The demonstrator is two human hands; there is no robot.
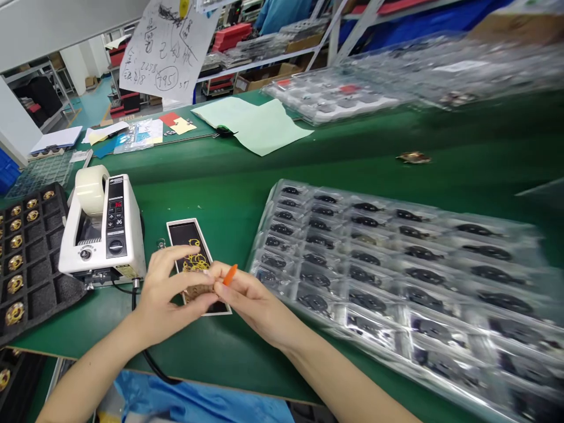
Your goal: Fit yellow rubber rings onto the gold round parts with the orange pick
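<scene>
Over a small white-rimmed box (181, 233) with a dark inside, both hands meet. My left hand (165, 291) is curled, thumb and fingers round a small brownish, gold-looking part (198, 290) that is mostly hidden. My right hand (253, 302) pinches a slim orange pointed piece (230, 274) between thumb and forefinger, its tip up; the rest of it is covered by the fingers. The right fingertips are right at the brownish part; whether they touch it I cannot tell. Thin yellow rings (197, 258) lie in the box behind the hands.
A white tape dispenser (126, 235) stands left, its cable running toward the front edge. Black foam trays (39, 270) with gold round parts lie beyond it. Clear blister trays (335, 235) of dark parts fill the right. A small gold-brown piece (414, 157) lies behind them.
</scene>
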